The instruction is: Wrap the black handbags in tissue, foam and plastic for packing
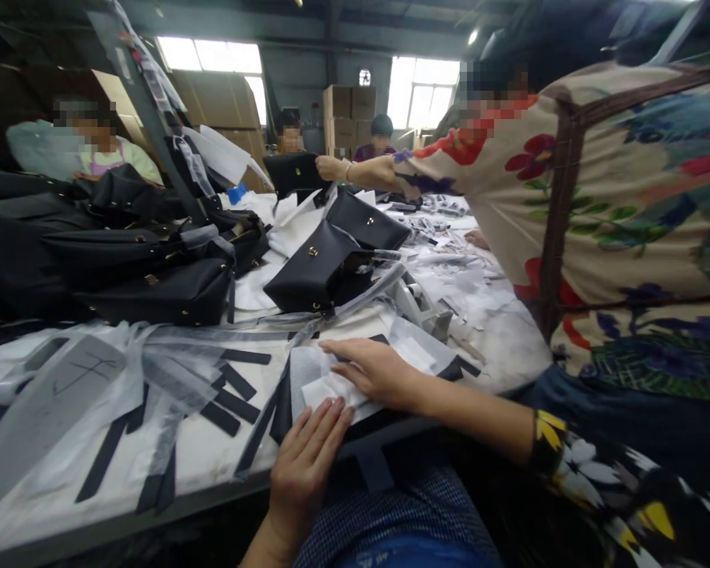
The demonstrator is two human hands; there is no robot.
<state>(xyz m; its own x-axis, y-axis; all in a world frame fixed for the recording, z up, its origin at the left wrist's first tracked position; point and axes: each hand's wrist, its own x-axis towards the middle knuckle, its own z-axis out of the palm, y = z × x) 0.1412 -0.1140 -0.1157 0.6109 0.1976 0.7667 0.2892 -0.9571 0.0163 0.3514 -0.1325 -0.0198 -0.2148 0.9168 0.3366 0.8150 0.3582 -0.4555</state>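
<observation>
At the table's front edge lies a black leather-like piece (281, 418), probably a bag, mostly hidden under white tissue paper (306, 364). My left hand (308, 457) rests its outstretched fingertips on the near-left part of a folded white sheet (326, 390). From the right, my right hand (382, 374) reaches over the same paper, its thumb and fingers apart and stretched to the left. Neither hand is closed round anything. Black strips (237, 380) in clear plastic wrapping are spread to the left of my hands.
Black handbags (308, 272) lie beyond my hands, with more bags (154, 292) piled at left. A grey tape dispenser (420, 304) stands behind my right hand; a larger grey device (53, 402) is at left. A co-worker (621, 221) at right holds out a black bag (296, 172).
</observation>
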